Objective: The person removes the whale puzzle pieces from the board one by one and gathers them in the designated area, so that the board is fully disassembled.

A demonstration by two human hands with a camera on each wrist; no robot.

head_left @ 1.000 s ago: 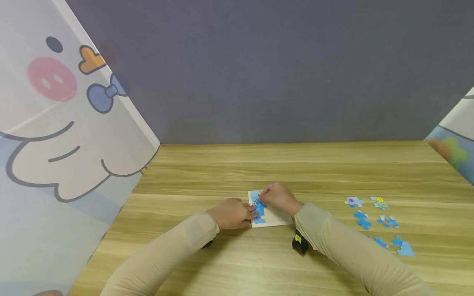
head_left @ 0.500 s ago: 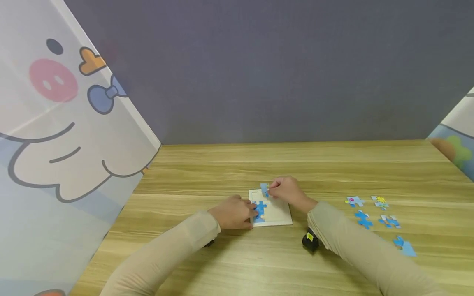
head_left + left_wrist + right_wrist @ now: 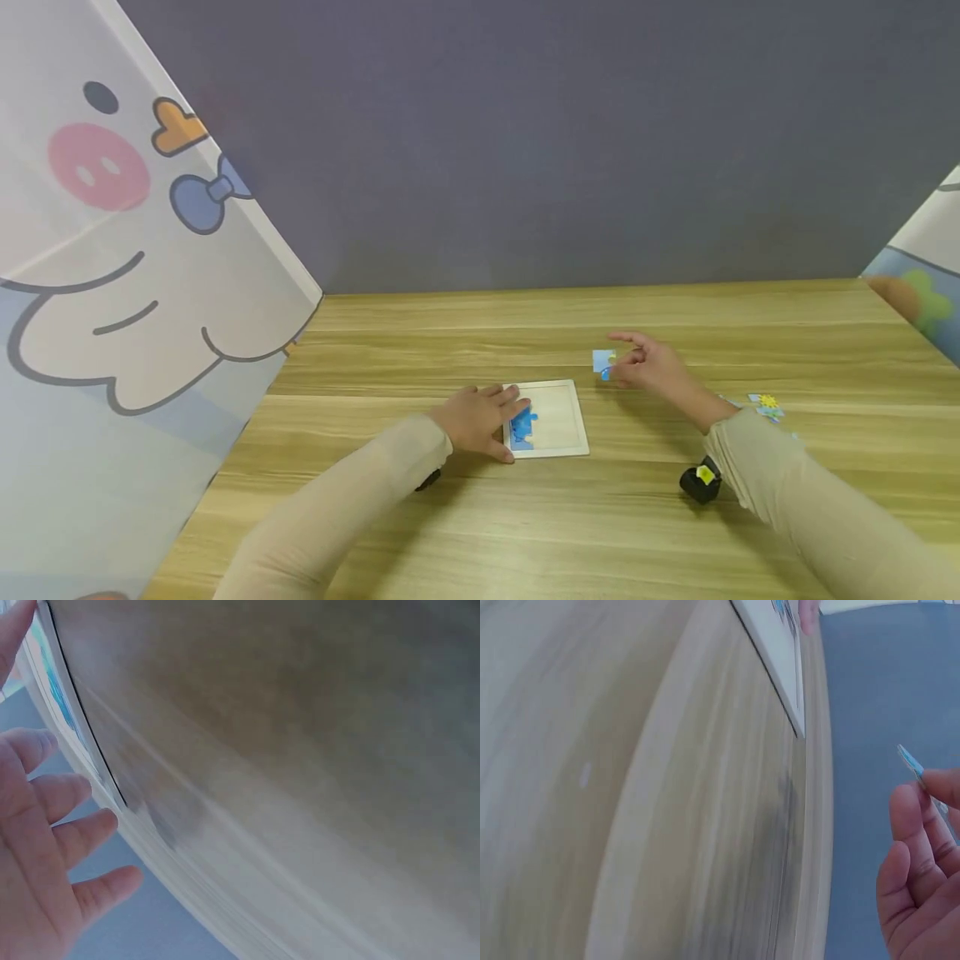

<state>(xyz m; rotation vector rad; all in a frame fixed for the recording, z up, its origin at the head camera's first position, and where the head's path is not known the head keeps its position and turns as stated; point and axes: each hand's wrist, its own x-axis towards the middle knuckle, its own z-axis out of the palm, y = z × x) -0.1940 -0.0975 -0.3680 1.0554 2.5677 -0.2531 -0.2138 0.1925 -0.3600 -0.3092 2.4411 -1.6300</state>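
Observation:
My right hand point(image 3: 651, 367) pinches a light-blue puzzle piece point(image 3: 603, 362) between thumb and finger, raised over the table to the right of the puzzle tray. In the right wrist view the same puzzle piece point(image 3: 910, 760) shows edge-on at the fingertips. The white puzzle tray point(image 3: 562, 421) lies flat, with blue puzzle pieces point(image 3: 522, 429) joined in its lower left corner. My left hand point(image 3: 480, 421) rests with spread fingers over the tray's left edge, covering part of those pieces. The left wrist view shows the left hand point(image 3: 37, 832) with its fingers extended beside the tray.
Loose puzzle pieces lie on the table at the right, among them one with a yellow sun point(image 3: 767, 405); my right forearm hides others. A grey wall point(image 3: 585, 150) stands behind the wooden table point(image 3: 420, 333), and a printed cartoon panel point(image 3: 150, 250) on the left.
My right hand has lifted the light-blue piece from the tray's upper left and carried it right. My left hand's fingers have spread over the tray's edge.

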